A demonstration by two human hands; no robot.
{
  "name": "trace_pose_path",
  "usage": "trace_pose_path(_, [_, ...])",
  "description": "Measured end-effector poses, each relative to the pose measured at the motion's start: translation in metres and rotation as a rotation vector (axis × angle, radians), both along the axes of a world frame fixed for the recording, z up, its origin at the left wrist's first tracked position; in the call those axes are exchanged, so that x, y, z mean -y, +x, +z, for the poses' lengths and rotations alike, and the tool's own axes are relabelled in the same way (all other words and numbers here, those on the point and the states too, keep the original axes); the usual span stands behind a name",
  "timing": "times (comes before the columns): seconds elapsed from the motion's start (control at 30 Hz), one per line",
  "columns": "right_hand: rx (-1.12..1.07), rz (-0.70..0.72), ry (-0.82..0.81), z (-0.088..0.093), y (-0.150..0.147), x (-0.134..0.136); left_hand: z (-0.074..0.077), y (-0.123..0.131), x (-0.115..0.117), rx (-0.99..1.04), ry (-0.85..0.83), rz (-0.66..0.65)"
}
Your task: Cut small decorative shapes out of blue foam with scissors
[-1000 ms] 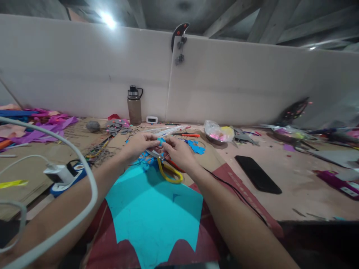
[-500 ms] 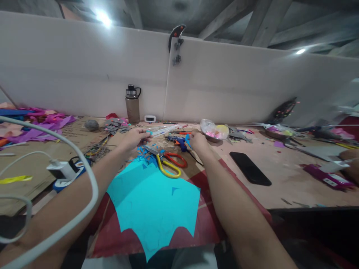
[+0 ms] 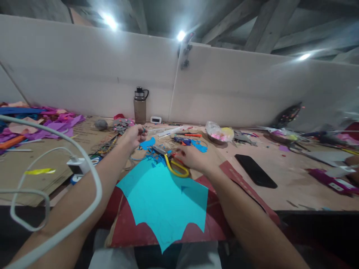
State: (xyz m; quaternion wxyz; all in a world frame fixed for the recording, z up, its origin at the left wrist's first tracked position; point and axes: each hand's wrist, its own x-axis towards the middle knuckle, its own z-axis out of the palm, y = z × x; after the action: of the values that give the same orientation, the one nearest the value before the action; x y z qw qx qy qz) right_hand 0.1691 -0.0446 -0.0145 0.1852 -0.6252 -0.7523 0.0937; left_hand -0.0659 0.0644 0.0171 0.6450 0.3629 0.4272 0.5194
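A turquoise sheet [image 3: 165,201] with scalloped, pointed edges lies on a red board [image 3: 134,235] at the table's front. On its upper edge rest scissors [image 3: 177,170] with a yellow and a red handle. My right hand [image 3: 190,157] is at the red handle, its fingers closed round it. My left hand [image 3: 134,136] is raised beyond the sheet, fingers curled together, with a tiny dark bit at the fingertips that I cannot make out. Blue cut pieces [image 3: 148,143] lie below my left hand, and another blue piece [image 3: 199,145] lies beyond my right hand.
A bottle [image 3: 140,106] stands by the partition. To the right are a phone [image 3: 255,170], a bowl of wrapped items [image 3: 219,134] and a purple device [image 3: 332,182]. A white cable [image 3: 97,183] arches across the left foreground. Part of another person's hand [image 3: 352,161] shows at far right.
My right hand has left the blue piece and come back to the scissors. Blue pieces now lie on both sides beyond them. My left hand has lifted slightly. The view has shifted a little.
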Motion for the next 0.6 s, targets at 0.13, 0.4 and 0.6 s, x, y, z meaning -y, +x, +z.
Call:
trace_pose_path(0.13, [0.264,0.104,-0.003,-0.023,-0.01,0.016,0.004,-0.003,0.0,0.124,0.015,-0.045])
trace_pose_path(0.4, [0.012,-0.022,-0.005,-0.026,-0.013,0.018,-0.007,-0.004,-0.007,-0.228,0.167,-0.111])
trace_pose_path(0.6, [-0.167,-0.072,0.041,-0.025,-0.01,0.024,-0.035,-0.013,-0.019,-1.289,0.503,0.029])
